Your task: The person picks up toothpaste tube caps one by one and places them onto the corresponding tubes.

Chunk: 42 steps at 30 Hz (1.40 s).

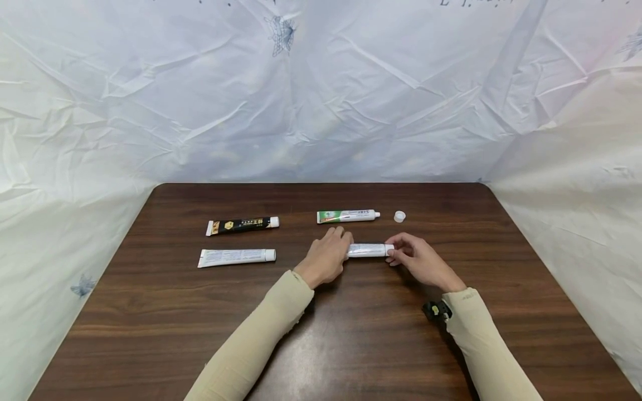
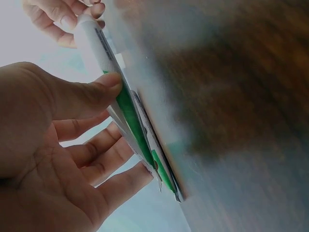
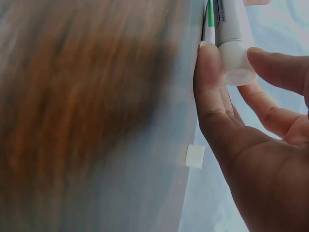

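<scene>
Between my two hands lies a white and green toothpaste tube (image 1: 367, 250), level and close to the tabletop. My left hand (image 1: 328, 256) grips its body; in the left wrist view the thumb (image 2: 112, 82) lies on one side and the fingers behind. At the tube's other end my right hand (image 1: 418, 260) pinches the white cap (image 3: 236, 60) between thumb and index finger. Just behind it, a green and white toothpaste tube (image 1: 346, 216) shows a bare narrow nozzle. A loose white cap (image 1: 399, 216) sits to the right of that nozzle.
On the left of the brown wooden table (image 1: 150, 312) lie a black toothpaste tube (image 1: 242, 225) and, nearer, a white toothpaste tube (image 1: 237, 257), both capped. Wrinkled white sheeting (image 1: 321, 111) hangs behind the table and at both sides.
</scene>
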Available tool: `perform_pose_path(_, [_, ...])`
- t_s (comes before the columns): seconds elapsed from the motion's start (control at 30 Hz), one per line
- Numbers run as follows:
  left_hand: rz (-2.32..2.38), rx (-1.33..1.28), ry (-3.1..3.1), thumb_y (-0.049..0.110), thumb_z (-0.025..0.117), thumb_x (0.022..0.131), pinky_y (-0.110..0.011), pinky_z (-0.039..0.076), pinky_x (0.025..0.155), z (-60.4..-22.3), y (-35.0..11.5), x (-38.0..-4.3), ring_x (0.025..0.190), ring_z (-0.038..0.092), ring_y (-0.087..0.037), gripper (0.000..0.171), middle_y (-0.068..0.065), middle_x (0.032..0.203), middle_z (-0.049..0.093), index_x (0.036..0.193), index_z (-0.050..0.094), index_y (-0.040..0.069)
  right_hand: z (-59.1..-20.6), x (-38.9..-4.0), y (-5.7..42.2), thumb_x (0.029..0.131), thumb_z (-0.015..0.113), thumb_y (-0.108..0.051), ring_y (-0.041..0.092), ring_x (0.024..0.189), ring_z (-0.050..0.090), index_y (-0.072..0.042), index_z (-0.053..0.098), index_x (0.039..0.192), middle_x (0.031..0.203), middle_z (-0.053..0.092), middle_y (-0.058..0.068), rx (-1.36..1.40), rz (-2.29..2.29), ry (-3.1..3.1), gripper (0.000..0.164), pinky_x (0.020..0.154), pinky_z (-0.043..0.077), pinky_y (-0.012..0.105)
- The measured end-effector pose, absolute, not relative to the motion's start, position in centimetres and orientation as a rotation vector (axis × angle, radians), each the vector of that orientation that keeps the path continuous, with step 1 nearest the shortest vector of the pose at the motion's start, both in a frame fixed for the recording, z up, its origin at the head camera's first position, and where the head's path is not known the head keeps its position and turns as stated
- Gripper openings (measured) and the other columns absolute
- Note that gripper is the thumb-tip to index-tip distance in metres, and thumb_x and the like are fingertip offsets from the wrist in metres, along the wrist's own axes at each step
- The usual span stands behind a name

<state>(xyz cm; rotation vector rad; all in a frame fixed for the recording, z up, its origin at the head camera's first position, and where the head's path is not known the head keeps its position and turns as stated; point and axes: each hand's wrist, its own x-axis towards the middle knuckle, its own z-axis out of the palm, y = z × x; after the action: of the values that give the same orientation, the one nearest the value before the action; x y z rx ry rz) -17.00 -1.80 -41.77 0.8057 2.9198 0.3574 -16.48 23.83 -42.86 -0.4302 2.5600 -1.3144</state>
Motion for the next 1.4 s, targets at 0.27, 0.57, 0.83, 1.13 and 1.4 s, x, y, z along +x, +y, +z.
perform_pose_path(0.27, [0.366,0.807,2.920,0.013,0.064,0.101,-0.037,0.053,0.068,-41.66,-1.73,-17.01,0.112,0.056,-0.022,0.022,-0.004,0.117,0.058,0.122,0.059,0.013,-42.74,-16.51,23.81,0.106,0.055,-0.012,0.022,0.090,0.072,0.000,0.062,0.123,0.104,0.070,0.018,-0.428,-1.329,2.557,0.021,0.078,0.061,0.031])
perform_pose_path(0.57, [0.373,0.808,2.924,0.013,0.063,0.101,-0.037,0.053,0.067,-41.57,-1.63,-17.01,0.112,0.056,-0.021,0.022,-0.004,0.116,0.058,0.123,0.059,0.013,-42.38,-16.56,24.04,0.103,0.061,-0.012,0.019,0.090,0.071,-0.003,0.061,0.122,0.104,0.071,0.017,-0.414,-1.311,2.545,0.021,0.075,0.060,0.032])
perform_pose_path(0.83, [0.372,0.812,2.921,0.012,0.063,0.101,-0.036,0.052,0.067,-41.60,-1.65,-16.98,0.112,0.055,-0.022,0.022,-0.004,0.117,0.058,0.122,0.059,0.014,-42.31,-16.48,24.04,0.102,0.062,-0.011,0.023,0.091,0.073,-0.002,0.060,0.124,0.107,0.070,0.021,-0.392,-1.341,2.483,0.024,0.077,0.062,0.032])
perform_pose_path(1.13, [0.368,0.810,2.913,0.013,0.062,0.101,-0.036,0.051,0.067,-41.40,-1.76,-16.86,0.111,0.055,-0.022,0.021,-0.004,0.117,0.058,0.122,0.058,0.014,-42.64,-16.61,24.01,0.104,0.060,-0.014,0.025,0.095,0.073,-0.004,0.060,0.121,0.107,0.068,0.019,-0.421,-1.353,2.497,0.020,0.081,0.061,0.033])
perform_pose_path(1.4, [0.365,0.809,2.915,0.015,0.062,0.102,-0.036,0.051,0.067,-41.47,-1.68,-16.81,0.109,0.055,-0.021,0.018,-0.003,0.113,0.057,0.119,0.059,0.014,-42.48,-16.48,23.89,0.101,0.065,-0.011,0.023,0.093,0.073,-0.004,0.061,0.122,0.103,0.073,0.016,-0.395,-1.325,2.514,0.023,0.077,0.060,0.033])
